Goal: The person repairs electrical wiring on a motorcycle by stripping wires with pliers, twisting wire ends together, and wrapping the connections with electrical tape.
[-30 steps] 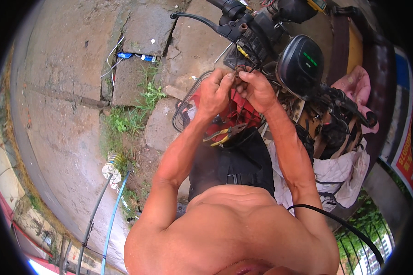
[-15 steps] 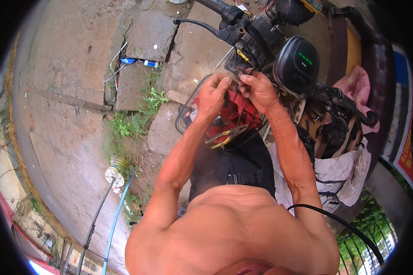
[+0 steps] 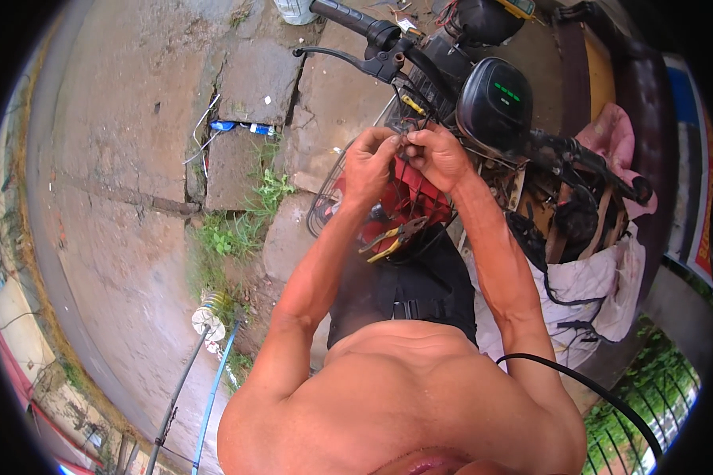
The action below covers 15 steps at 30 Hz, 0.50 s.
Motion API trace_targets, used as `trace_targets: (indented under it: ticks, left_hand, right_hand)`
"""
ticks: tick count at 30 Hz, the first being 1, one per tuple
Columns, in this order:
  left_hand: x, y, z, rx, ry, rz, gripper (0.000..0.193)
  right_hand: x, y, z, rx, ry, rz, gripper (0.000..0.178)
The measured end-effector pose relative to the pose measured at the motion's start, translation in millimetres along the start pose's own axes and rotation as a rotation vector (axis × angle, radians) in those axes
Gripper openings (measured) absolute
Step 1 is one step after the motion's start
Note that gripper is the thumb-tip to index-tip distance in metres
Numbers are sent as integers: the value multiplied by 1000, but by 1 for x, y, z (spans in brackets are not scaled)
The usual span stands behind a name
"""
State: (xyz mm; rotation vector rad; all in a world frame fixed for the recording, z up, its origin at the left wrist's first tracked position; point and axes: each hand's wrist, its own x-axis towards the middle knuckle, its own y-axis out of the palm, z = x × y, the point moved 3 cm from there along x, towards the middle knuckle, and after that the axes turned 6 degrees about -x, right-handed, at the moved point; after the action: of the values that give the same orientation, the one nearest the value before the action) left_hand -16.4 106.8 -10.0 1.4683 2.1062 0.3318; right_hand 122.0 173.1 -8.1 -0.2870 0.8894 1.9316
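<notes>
My left hand (image 3: 370, 166) and my right hand (image 3: 442, 160) meet in front of a scooter's handlebar. Their thumbs and forefingers pinch thin dark wire (image 3: 404, 130), whose ends are mostly covered by the fingertips. Right below the hands a red object (image 3: 416, 194), perhaps a bag or basket, sits above my lap. Pliers with yellow handles (image 3: 392, 237) lie on its near side. Just beyond my fingers, a yellow-handled tool (image 3: 412, 104) rests among dark cables.
A dash display (image 3: 495, 103) with green lights stands right of my hands, and a brake lever (image 3: 337, 57) juts left. Beyond them is a yellow meter (image 3: 521, 8). Pale quilted cloth (image 3: 594, 289) hangs at the right. Grass (image 3: 230, 229) grows between paving slabs at the left.
The view has shifted slightly, so the handlebar and display sit farther left and a white bucket shows more at the top. My fingertips have come closer together around the wire.
</notes>
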Motion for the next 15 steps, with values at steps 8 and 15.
trace_targets:
  ticks: [8, 15]
  left_hand:
    - [-5, 13, -10, -144, -29, 33, 10]
    - [1, -3, 3, -57, -27, -21, 10]
  right_hand:
    - [0, 11, -1, 438, 61, 82, 2]
    - [-5, 3, 5, -22, 107, -111, 5]
